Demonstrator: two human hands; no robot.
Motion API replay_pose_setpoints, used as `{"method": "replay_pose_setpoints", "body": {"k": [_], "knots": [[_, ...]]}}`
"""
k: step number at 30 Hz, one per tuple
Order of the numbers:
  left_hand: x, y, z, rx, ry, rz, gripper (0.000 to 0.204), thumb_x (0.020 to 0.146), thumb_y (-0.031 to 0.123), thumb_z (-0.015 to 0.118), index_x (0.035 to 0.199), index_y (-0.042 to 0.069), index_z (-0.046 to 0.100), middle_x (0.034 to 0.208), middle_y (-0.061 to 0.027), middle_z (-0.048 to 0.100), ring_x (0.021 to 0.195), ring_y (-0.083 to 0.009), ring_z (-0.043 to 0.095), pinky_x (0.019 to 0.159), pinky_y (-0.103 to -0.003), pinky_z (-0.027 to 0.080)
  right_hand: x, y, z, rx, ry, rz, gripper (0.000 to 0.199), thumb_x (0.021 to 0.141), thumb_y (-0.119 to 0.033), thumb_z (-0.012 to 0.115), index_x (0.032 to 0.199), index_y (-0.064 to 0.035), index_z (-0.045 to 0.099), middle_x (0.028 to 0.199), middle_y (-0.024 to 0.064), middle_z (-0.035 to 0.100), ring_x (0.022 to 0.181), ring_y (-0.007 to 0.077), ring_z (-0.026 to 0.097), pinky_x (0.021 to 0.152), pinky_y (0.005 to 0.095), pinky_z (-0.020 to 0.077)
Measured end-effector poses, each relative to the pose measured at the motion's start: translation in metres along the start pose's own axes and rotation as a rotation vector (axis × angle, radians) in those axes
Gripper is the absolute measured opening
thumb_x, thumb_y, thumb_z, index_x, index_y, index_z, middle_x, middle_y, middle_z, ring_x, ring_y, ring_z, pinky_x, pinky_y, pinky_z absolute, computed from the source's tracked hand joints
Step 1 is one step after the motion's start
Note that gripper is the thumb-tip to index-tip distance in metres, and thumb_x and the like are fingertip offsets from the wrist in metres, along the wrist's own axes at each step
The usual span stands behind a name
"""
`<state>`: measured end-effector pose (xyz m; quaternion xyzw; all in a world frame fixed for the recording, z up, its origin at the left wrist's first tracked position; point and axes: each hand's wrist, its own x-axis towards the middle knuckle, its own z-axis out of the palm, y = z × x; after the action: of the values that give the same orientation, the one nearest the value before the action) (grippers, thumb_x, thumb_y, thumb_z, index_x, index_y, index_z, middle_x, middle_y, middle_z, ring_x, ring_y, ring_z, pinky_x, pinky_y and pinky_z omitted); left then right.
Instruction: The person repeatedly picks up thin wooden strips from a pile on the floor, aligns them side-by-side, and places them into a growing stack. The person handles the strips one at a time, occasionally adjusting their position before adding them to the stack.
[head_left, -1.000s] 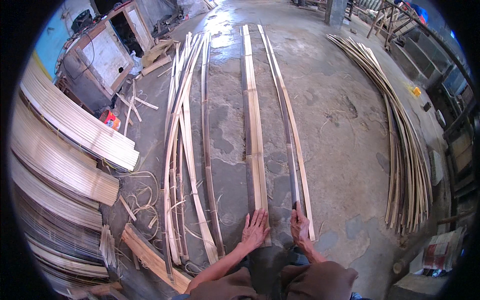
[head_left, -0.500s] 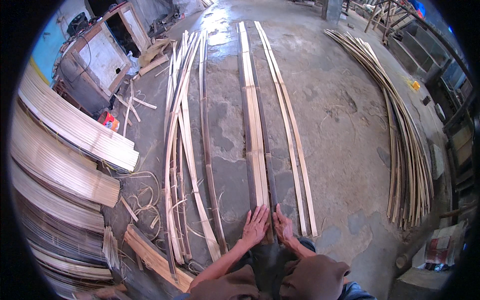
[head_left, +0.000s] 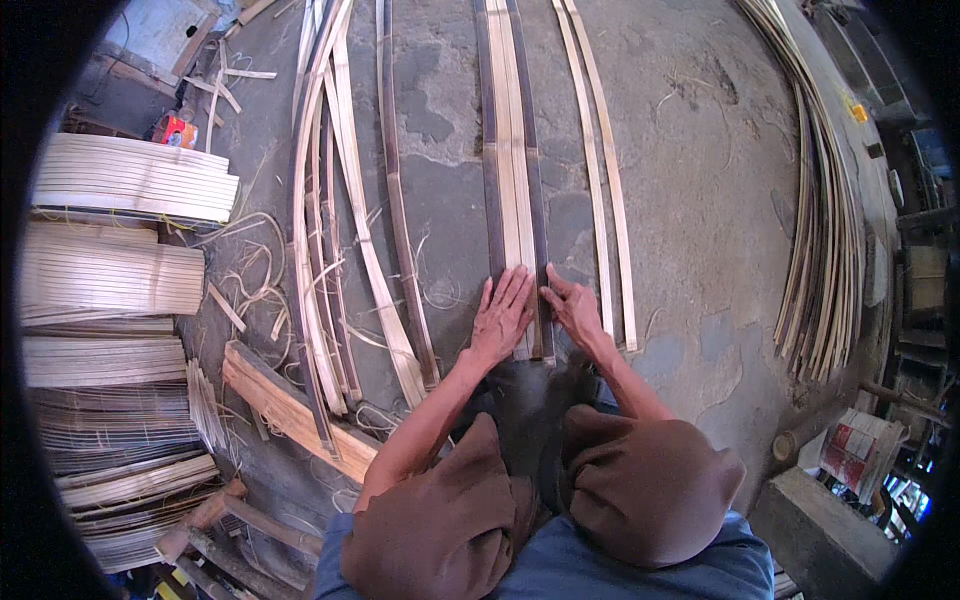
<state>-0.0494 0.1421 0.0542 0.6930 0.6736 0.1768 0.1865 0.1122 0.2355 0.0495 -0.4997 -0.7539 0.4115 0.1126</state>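
A row of long bamboo strips lies side by side on the floor before me, with pale strips (head_left: 513,190) in the middle and a dark strip (head_left: 490,200) along the left side. My left hand (head_left: 502,318) rests flat across the near ends of the pale strips, fingers stretched forward. Against the outer edge of the right-hand dark strip (head_left: 538,210) is my right hand (head_left: 577,315). Its thumb and forefinger are apart, touching that edge, while the other fingers bend and are partly hidden.
Two pale strips (head_left: 612,200) lie to the right, a loose dark strip (head_left: 393,200) and crossed strips (head_left: 318,230) to the left. Bundled slats (head_left: 120,275) are stacked far left, near a wooden plank (head_left: 290,405). A strip bundle (head_left: 815,220) lies far right.
The head view has tilted down, so hands and strips sit higher in the picture. My right hand's fingers have turned inward toward the dark strip's edge. The left hand stays flat on the strips.
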Motion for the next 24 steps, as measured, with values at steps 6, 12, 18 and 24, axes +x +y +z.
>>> {"method": "replay_pose_setpoints", "body": {"k": [6,12,18,24], "knots": [[0.002,0.000,0.002,-0.002,0.001,-0.005,0.066,0.091,0.023,0.058,0.150,0.010,0.032,0.158,-0.0069,0.026,0.147,-0.0256,0.021,0.119,-0.048,0.016,0.008,-0.006,-0.004,-0.014,0.009,-0.017,0.049,0.094,-0.026,0.062,0.139,-0.0105,0.050,0.061,0.0197,0.059,0.050,0.0197,0.059,0.054,0.0367,0.0477],[0.001,-0.002,0.008,0.010,0.009,-0.011,0.066,0.090,0.023,0.059,0.150,0.011,0.033,0.158,-0.0068,0.026,0.147,-0.0251,0.021,0.119,-0.048,0.015,0.013,-0.013,-0.010,-0.047,-0.029,0.013,0.043,0.093,-0.027,0.061,0.133,-0.0116,0.057,0.080,0.0285,0.063,0.076,0.0443,0.064,0.064,0.0484,0.0491],[0.002,-0.003,0.008,0.020,0.035,0.006,0.062,0.091,0.024,0.058,0.149,0.015,0.037,0.157,-0.0074,0.028,0.146,-0.0271,0.024,0.118,-0.049,0.017,0.014,-0.016,-0.015,0.070,-0.058,0.092,0.044,0.092,-0.029,0.061,0.132,-0.0101,0.057,0.084,0.0281,0.065,0.081,0.0440,0.065,0.069,0.0483,0.0511],[0.002,0.000,0.006,0.020,0.045,0.008,0.060,0.092,0.024,0.057,0.148,0.017,0.038,0.157,-0.0074,0.029,0.146,-0.0278,0.024,0.117,-0.051,0.019,0.011,-0.013,-0.013,-0.041,0.007,0.005,0.048,0.092,-0.029,0.062,0.135,-0.0088,0.054,0.086,0.0288,0.065,0.083,0.0455,0.065,0.069,0.0501,0.0506]]}}
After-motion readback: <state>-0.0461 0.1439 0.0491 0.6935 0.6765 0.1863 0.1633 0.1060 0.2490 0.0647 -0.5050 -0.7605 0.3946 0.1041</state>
